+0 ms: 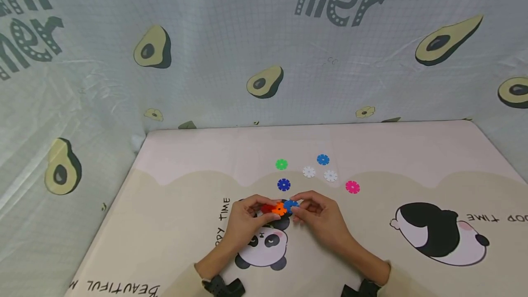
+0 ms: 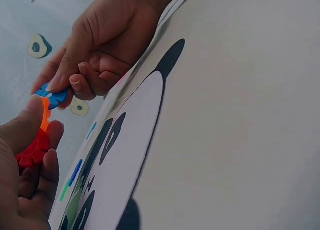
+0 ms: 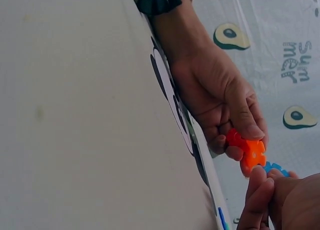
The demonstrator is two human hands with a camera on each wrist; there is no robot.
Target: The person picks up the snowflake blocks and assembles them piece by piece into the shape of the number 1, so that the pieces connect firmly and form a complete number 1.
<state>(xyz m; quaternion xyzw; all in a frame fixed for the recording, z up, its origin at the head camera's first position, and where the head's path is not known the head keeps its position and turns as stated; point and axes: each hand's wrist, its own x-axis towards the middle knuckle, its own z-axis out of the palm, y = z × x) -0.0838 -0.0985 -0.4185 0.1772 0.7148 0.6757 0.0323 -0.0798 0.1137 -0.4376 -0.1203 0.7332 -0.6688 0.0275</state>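
Note:
Both hands meet above the table's printed panda. My left hand (image 1: 242,222) pinches an orange notched disc (image 1: 279,209) and a red notched disc (image 1: 266,208), plastic snowflake pieces. My right hand (image 1: 324,217) pinches a blue snowflake disc (image 1: 291,205) between thumb and index finger. In the left wrist view the blue disc (image 2: 52,96) meets the upper edge of the orange disc (image 2: 46,115), with the red disc (image 2: 34,151) below. Fingertips cover parts of all three, so I cannot tell how deeply the notches are joined.
Beyond the hands, loose discs lie flat on the table (image 1: 173,223): green (image 1: 282,164), dark blue (image 1: 283,184), light blue (image 1: 323,159), two white ones, one of them the left white disc (image 1: 309,172), and pink (image 1: 352,187). A patterned curtain (image 1: 214,35) hangs behind the table.

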